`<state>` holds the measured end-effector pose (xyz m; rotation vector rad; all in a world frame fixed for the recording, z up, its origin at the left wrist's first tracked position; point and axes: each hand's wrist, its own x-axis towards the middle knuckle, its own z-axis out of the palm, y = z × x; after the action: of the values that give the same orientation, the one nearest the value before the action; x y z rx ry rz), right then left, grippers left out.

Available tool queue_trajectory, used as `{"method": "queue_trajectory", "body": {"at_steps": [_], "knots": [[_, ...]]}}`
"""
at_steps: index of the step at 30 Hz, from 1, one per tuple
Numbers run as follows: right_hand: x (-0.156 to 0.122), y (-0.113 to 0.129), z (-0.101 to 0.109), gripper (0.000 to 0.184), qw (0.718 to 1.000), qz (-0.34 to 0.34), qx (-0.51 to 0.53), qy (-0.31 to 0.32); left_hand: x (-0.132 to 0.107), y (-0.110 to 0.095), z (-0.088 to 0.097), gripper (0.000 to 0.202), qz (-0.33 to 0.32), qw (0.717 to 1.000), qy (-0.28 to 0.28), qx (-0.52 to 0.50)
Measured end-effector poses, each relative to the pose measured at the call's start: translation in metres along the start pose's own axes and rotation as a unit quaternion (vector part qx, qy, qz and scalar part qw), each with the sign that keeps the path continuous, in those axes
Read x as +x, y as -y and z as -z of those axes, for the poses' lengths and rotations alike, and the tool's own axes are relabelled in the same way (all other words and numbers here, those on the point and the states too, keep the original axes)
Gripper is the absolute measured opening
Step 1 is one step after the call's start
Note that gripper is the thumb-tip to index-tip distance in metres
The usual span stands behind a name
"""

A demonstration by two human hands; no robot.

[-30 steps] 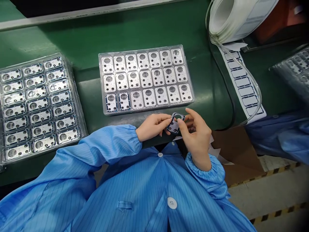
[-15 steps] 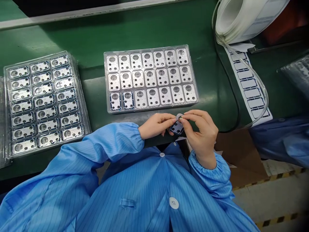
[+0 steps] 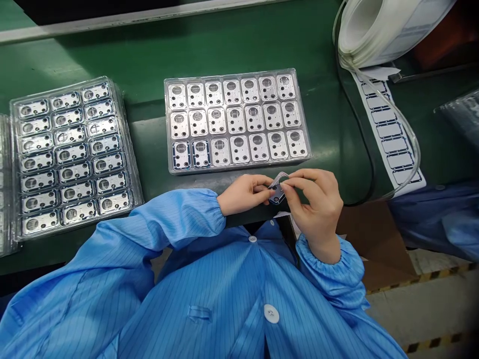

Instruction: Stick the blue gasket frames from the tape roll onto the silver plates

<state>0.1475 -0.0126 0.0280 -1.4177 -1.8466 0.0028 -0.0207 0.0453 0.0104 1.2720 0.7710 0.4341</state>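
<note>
Close to my body, at the table's near edge, my left hand (image 3: 249,193) pinches a small metal plate (image 3: 277,194) with a dark blue border and round holes. Thumb and forefinger of my right hand (image 3: 313,197) are closed on a thin clear film (image 3: 280,177), which bends up from the plate's upper end. Just beyond my hands lies a clear plastic tray (image 3: 239,168) of similar silver plates. Two plates in its near row at the left, such as the blue-edged plate (image 3: 201,153), carry dark blue borders; the others look plain silver.
A stack of clear trays (image 3: 135,184) with blue-edged plates stands at the left. To the right, a large white roll (image 3: 374,32) and a label strip (image 3: 397,144) lie near a black cable (image 3: 357,124). A dark blue sleeve (image 3: 437,217) shows at the right edge.
The clear film has lifted further from the plate and now arches above it, with my right hand still pinching it. The whole view has shifted slightly.
</note>
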Motion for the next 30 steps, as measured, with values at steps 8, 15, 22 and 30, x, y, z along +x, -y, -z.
{"method": "queue_trajectory", "body": {"at_steps": [8, 15, 22, 30], "knots": [[0.002, 0.002, 0.002, 0.006, 1.000, 0.006, 0.001, 0.025, -0.002, 0.001, -0.003, 0.023, -0.016, 0.998, -0.012, 0.056], [0.007, 0.000, -0.002, 0.011, 0.999, -0.039, -0.001, 0.027, -0.001, 0.005, -0.005, 0.019, -0.038, 0.995, -0.014, 0.089], [0.006, 0.000, -0.005, 0.015, 0.998, -0.058, -0.025, 0.030, -0.001, 0.006, -0.006, 0.018, -0.045, 0.995, -0.018, 0.088], [0.005, -0.001, -0.006, 0.016, 0.997, -0.048, -0.046, 0.026, -0.001, 0.007, -0.007, 0.016, -0.046, 0.998, -0.017, 0.050]]}}
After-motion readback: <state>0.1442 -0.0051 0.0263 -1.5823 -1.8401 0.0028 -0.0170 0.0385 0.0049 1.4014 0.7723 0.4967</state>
